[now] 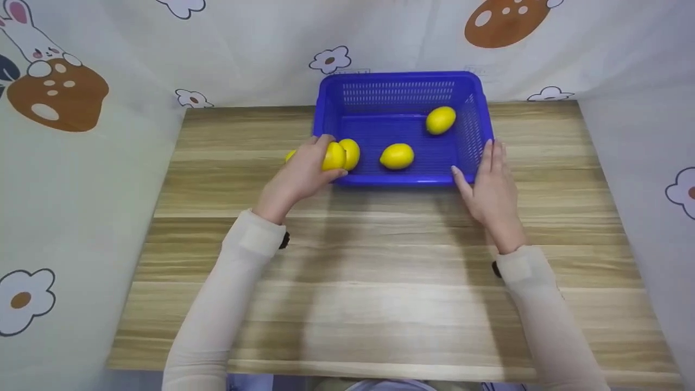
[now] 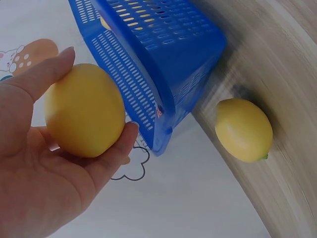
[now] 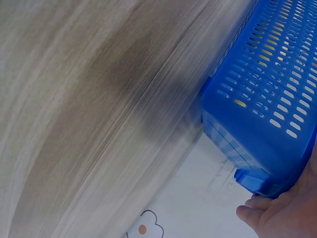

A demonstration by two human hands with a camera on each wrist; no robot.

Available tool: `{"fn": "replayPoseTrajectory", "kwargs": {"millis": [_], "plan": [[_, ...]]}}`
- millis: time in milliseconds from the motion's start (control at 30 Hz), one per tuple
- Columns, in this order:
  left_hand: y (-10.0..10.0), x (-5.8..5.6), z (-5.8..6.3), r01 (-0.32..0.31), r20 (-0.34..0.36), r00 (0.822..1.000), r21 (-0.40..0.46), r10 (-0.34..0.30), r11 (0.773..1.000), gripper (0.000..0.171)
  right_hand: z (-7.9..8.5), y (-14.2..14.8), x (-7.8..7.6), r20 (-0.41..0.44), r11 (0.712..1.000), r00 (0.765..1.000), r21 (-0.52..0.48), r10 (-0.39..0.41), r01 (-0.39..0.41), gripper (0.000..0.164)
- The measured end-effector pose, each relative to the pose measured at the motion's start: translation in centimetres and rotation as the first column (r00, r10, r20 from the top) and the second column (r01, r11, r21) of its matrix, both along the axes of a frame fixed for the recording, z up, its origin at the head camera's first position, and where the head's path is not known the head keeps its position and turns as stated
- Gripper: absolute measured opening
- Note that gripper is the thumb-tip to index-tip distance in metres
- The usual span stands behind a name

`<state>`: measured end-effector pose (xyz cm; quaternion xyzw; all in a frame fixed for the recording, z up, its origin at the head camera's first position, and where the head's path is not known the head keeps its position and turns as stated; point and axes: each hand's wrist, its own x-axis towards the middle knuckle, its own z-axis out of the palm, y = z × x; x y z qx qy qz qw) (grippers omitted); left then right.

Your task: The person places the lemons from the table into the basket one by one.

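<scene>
My left hand (image 1: 301,171) holds a yellow lemon (image 2: 85,110) at the left end of a blue plastic basket (image 1: 402,180). Thumb and fingers are spread around the fruit. Just beyond it, in the head view, another lemon (image 1: 352,155) shows, partly covered. Two more lie on the basket floor, one near the front (image 1: 397,156) and one toward the back right (image 1: 441,120). Outside the basket, a lemon (image 2: 243,130) sits on the table, mostly hidden by the left hand in the head view. My right hand (image 1: 495,187) rests at the basket's front right corner, fingers extended along the rim.
The basket stands at the back of a wood-grain table (image 1: 391,282), close to a pale patterned cloth (image 1: 260,49). Similar cloth hangs along the left and right sides. Slotted basket walls rise around the lemons.
</scene>
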<state>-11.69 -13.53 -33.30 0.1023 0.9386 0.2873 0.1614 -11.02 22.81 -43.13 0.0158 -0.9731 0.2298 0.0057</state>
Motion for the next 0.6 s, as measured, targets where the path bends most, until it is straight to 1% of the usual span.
{"fn": "replayPoseTrajectory", "kwargs": {"millis": [167, 367, 467, 600], "plan": [[0.3, -0.7, 0.2, 0.005, 0.007, 1.0, 0.006, -0.005, 1.0, 0.069, -0.1, 0.0, -0.1, 0.006, 1.0, 1.0, 0.002, 0.001, -0.001, 0.1], [0.8, -1.5, 0.6, 0.017, -0.009, 1.0, 0.015, -0.017, 1.0, 0.067, 0.0, 0.0, -0.1, 0.015, 1.0, 1.0, 0.005, -0.005, 0.005, 0.1], [1.0, -1.9, 0.6, 0.025, -0.01, 1.0, 0.011, -0.025, 1.0, 0.067, 0.0, 0.0, 0.0, 0.006, 1.0, 1.0, 0.003, -0.004, 0.004, 0.1], [1.3, -2.3, 0.7, 0.028, 0.007, 1.0, 0.003, -0.028, 1.0, 0.068, 0.0, 0.0, 0.0, -0.014, 1.0, 1.0, -0.006, 0.003, -0.003, 0.098]]}}
